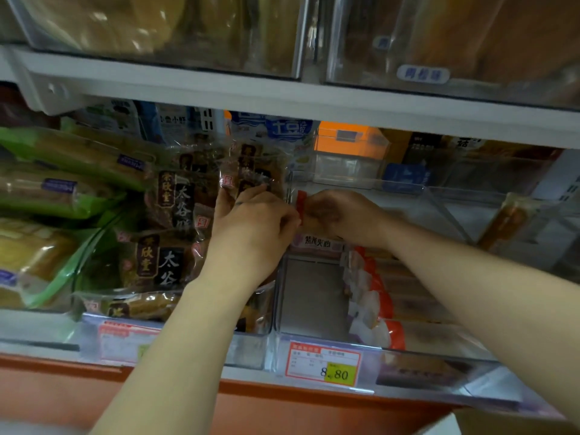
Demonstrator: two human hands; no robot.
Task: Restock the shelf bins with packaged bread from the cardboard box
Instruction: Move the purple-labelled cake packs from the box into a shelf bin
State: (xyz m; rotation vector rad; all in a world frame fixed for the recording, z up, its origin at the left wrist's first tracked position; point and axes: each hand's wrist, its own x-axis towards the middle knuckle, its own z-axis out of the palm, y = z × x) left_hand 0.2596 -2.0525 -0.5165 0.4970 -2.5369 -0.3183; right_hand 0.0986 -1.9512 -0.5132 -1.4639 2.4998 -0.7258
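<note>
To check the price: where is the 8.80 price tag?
Head view, lower centre: the price tag is on the front of the clear bin, below the right hand.

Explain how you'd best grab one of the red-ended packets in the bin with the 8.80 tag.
Probably pinch the crimped red end, coming down from the left over the bare side of the bin. The red-ended packets stand on edge in a tight row, so their broad faces seem blocked.

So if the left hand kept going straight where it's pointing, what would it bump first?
The brown packs. The left hand points up and back into their bin, and its fingertips seem to be at one already. Depth is hard to judge.
</note>
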